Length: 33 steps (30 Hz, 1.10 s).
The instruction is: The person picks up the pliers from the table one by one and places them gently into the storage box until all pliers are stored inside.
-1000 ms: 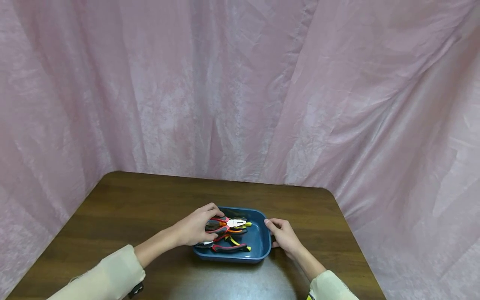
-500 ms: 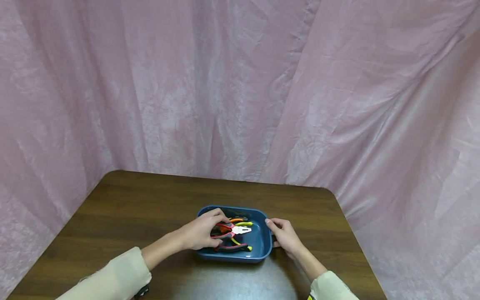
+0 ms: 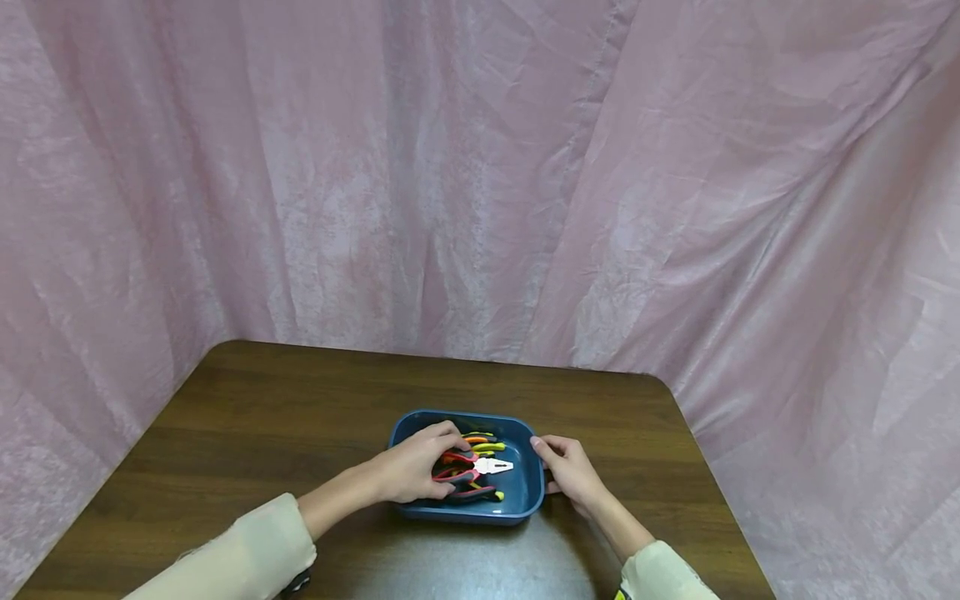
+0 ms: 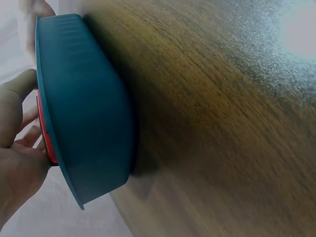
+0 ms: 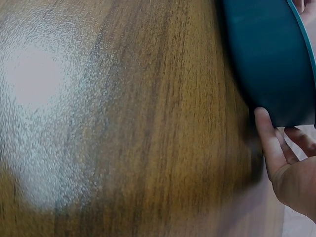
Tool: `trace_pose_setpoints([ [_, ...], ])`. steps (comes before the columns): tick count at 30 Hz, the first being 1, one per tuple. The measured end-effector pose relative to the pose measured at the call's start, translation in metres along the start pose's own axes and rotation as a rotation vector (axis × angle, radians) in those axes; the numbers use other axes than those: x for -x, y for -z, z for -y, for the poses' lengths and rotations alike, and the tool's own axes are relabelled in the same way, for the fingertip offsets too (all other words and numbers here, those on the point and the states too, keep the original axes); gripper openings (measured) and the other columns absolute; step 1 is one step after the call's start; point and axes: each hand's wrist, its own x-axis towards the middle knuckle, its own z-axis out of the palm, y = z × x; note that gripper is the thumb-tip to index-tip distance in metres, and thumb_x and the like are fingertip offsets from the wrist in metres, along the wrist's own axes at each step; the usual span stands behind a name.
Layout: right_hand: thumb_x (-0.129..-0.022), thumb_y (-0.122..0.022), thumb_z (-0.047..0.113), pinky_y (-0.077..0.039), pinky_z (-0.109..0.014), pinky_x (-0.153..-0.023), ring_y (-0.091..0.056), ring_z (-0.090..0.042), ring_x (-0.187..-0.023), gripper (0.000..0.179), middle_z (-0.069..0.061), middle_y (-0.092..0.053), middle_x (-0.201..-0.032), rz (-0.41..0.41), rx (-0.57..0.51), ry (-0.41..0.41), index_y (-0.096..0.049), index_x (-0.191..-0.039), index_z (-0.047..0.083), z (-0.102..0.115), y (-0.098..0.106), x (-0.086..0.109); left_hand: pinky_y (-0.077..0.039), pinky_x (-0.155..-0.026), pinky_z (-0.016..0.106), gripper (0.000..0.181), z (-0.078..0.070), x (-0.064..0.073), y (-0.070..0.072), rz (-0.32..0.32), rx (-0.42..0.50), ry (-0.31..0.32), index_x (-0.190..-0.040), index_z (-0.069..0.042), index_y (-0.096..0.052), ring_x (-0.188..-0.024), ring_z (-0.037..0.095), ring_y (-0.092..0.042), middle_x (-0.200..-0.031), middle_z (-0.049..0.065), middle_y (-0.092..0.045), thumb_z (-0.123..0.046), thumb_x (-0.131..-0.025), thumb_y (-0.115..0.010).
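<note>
A blue rectangular tray [image 3: 528,500] stands on the table and holds several pliers with coloured handles. Over its left part, my left hand [image 3: 420,462] grips red-and-black-handled pliers [image 3: 493,466] by the handles, the pale jaws pointing right. Below and behind them lie other pliers with yellow, orange and black handles [image 3: 487,447], partly covered by the hand. My right hand [image 3: 572,475] holds the tray's right end, thumb on the rim. In the right wrist view, fingers [image 5: 270,140] of that hand press against the tray's outer wall [image 5: 271,59]. The left wrist view shows a red handle [image 4: 47,131] at the rim.
The brown wooden table [image 3: 300,392] extends around the tray on all sides. Pink curtains [image 3: 465,183] hang behind the table and along both sides. A bright reflection [image 5: 37,79] lies on the wood in front of the tray.
My left hand has moved right with the red-and-black pliers, over the tray's middle, and their jaws now point farther right. The right hand stays at the tray's end.
</note>
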Motion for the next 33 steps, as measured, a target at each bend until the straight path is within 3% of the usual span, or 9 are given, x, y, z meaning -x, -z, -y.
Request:
trace_pose_setpoints([
  [13,-0.100,-0.060,0.038,-0.059,-0.046,-0.064,-0.066,-0.020,-0.078,0.046,-0.012,-0.060,-0.089,-0.006,-0.013,0.005,-0.063,-0.124,-0.001,-0.0035,-0.0001,-0.0021,-0.047,-0.096,0.030,0.050,-0.0003,-0.0013,-0.0055,-0.019,0.018,0.002,-0.128,-0.019,-0.061,-0.111,0.007,-0.051,-0.121,-0.010,-0.052,-0.027,-0.082,-0.080],
  [24,-0.100,-0.059,0.038,-0.059,-0.046,-0.065,-0.065,-0.020,-0.081,0.048,-0.014,-0.064,-0.097,-0.006,-0.010,-0.009,-0.062,-0.126,-0.001,-0.0018,-0.0007,-0.0004,-0.048,-0.097,0.034,0.049,-0.0039,-0.0021,-0.0085,0.028,0.056,0.025,-0.128,-0.027,-0.061,-0.111,0.008,-0.050,-0.124,-0.013,-0.051,-0.033,-0.084,-0.079],
  [33,-0.102,-0.057,0.035,-0.059,-0.048,-0.064,-0.064,-0.021,-0.079,0.044,-0.015,-0.061,-0.095,-0.016,-0.012,0.006,-0.063,-0.125,-0.002,-0.0040,-0.0006,-0.0025,-0.048,-0.098,0.030,0.052,-0.0046,-0.0036,-0.0100,0.038,0.081,0.006,-0.129,-0.028,-0.061,-0.111,0.005,-0.051,-0.123,-0.016,-0.052,-0.033,-0.081,-0.082],
])
